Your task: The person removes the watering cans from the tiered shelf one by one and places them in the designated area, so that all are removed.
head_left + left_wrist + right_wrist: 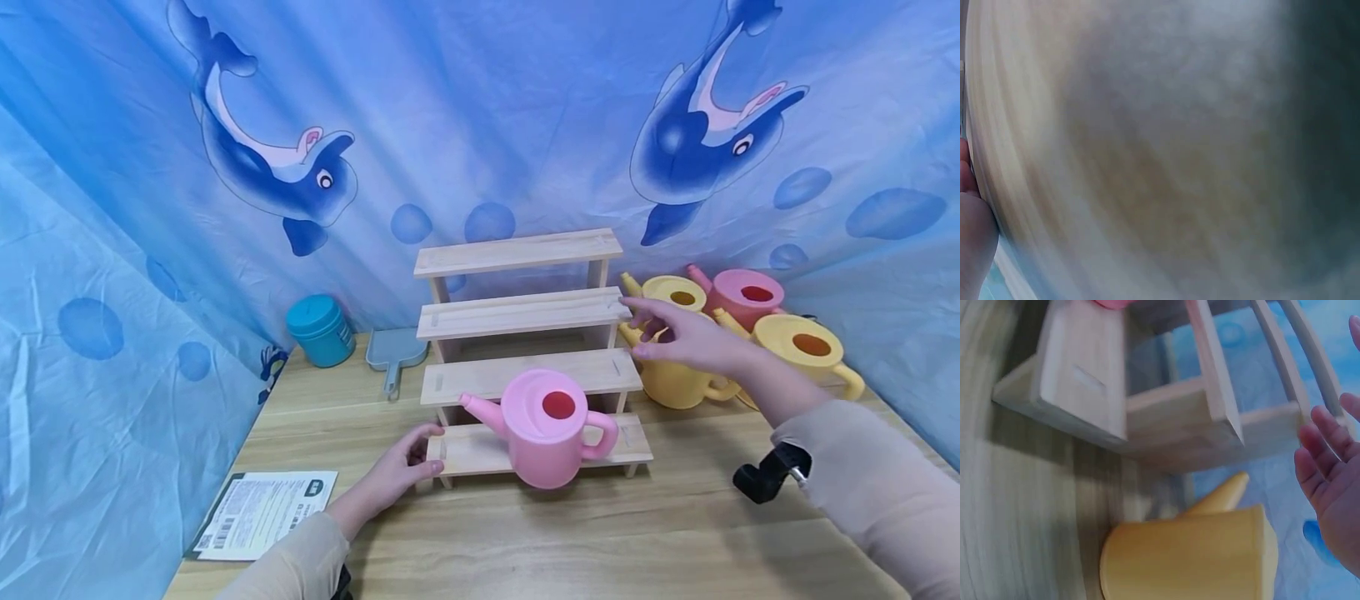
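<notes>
A tiered wooden shelf stand (pixel 517 312) with stepped boards stands mid-table. On its lowest board sits a pink watering can (pixel 546 433), spout to the left and handle to the right. My left hand (pixel 393 471) holds the left end of that lowest board, with forefinger and thumb at its corners. The left wrist view shows only part of the hand (pixel 975 231) beside blurred wood. My right hand (pixel 686 333) is raised at the right side of the stand, fingers spread and fingertips right at an upper board's end. Nothing is held in it.
Right of the stand are yellow watering cans (pixel 675 379) and a pinkish-red one (pixel 746 296). At the back left stand a teal lidded canister (pixel 321 331) and a grey-blue dustpan (pixel 396 350). A printed packet (pixel 266 512) lies front left. A dolphin-print curtain (pixel 480 108) hangs behind.
</notes>
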`<action>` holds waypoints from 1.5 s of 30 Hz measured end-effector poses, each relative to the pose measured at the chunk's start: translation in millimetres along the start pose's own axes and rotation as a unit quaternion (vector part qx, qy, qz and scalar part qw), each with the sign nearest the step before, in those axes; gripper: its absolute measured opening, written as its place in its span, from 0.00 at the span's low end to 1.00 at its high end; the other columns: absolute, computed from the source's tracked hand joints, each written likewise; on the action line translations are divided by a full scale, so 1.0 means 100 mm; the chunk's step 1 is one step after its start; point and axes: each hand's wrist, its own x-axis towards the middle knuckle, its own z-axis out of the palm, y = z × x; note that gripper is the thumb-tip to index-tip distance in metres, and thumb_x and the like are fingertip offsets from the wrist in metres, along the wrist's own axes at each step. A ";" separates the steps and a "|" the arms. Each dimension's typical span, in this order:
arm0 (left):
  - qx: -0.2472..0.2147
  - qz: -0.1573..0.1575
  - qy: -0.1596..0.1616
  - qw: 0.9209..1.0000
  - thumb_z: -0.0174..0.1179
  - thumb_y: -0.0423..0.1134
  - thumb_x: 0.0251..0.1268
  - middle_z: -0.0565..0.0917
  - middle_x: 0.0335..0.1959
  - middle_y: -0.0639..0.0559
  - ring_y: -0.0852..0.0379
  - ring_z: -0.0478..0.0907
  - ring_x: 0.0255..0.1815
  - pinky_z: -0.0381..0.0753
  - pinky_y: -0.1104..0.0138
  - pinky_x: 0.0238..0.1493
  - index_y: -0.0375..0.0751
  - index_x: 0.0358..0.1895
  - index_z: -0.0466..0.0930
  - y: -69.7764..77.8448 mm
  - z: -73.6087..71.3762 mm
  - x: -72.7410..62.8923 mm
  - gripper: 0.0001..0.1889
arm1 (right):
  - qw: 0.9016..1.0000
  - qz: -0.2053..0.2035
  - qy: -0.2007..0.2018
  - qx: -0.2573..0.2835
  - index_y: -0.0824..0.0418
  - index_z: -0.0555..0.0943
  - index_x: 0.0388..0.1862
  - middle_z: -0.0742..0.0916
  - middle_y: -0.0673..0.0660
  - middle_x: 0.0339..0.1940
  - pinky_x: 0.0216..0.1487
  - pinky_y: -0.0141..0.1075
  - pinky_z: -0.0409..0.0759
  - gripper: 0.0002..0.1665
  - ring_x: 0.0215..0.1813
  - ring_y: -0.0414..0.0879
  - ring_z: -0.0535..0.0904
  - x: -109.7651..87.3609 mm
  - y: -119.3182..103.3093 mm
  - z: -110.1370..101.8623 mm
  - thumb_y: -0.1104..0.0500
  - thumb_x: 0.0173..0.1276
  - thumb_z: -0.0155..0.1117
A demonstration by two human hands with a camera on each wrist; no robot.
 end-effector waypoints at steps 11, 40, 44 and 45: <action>0.002 -0.004 0.010 1.000 0.61 0.43 0.62 0.73 0.42 0.46 0.52 0.69 0.42 0.68 0.61 0.43 0.49 0.61 0.67 -0.31 0.03 0.12 0.24 | 0.993 -0.041 -0.096 0.055 0.56 0.57 0.72 0.75 0.61 0.54 0.46 0.40 0.76 0.45 0.45 0.49 0.77 0.09 -0.16 0.32 0.53 0.59 0.66; 0.001 -0.004 0.001 1.000 0.62 0.42 0.62 0.73 0.41 0.45 0.51 0.69 0.41 0.67 0.60 0.44 0.45 0.59 0.68 0.02 0.02 0.00 0.23 | 0.980 -0.007 -0.162 0.115 0.51 0.53 0.74 0.68 0.58 0.63 0.41 0.41 0.75 0.54 0.39 0.51 0.74 0.06 -0.41 0.75 0.51 0.54 0.72; 0.000 -0.005 0.002 1.000 0.61 0.42 0.62 0.73 0.41 0.45 0.51 0.69 0.41 0.67 0.60 0.44 0.44 0.60 0.67 0.01 0.01 0.00 0.24 | 0.977 0.007 -0.170 0.131 0.51 0.53 0.74 0.71 0.58 0.60 0.40 0.41 0.75 0.52 0.38 0.52 0.74 0.05 -0.43 0.75 0.51 0.55 0.71; 0.001 -0.006 0.002 1.000 0.61 0.42 0.62 0.73 0.41 0.45 0.51 0.69 0.41 0.67 0.60 0.44 0.45 0.60 0.67 0.00 0.01 0.00 0.24 | 0.976 0.011 -0.170 0.133 0.51 0.53 0.74 0.72 0.58 0.59 0.39 0.41 0.75 0.52 0.38 0.52 0.74 0.05 -0.43 0.76 0.51 0.55 0.71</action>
